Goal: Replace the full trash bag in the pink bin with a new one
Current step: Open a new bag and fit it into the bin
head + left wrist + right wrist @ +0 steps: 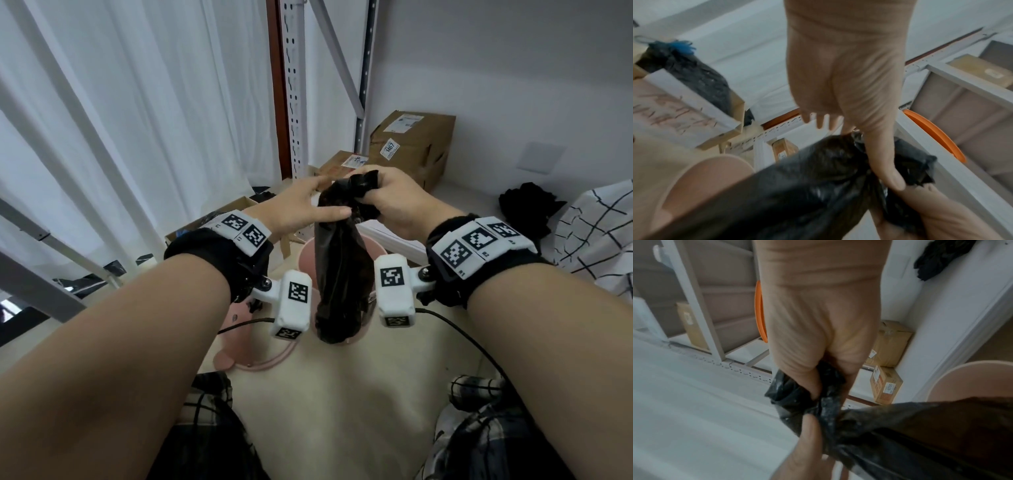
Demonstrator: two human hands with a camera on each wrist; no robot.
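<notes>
A black trash bag (339,274) hangs with its lower end in the pink bin (310,251), which stands on the pale floor between my wrists. My right hand (373,193) grips the bunched top of the bag (818,402) in a fist. My left hand (329,200) is beside the bag's neck with straight fingers. Its thumb (890,178) presses on the neck just below the right fist. The bin's rim (701,178) shows under the bag, and its inside is hidden.
Two cardboard boxes (411,147) sit behind the bin by a metal rack upright (293,102). White curtains hang at the left. An open box with a black bag (694,78) is at the left. Black cloth (527,202) and checked fabric (596,233) lie at the right.
</notes>
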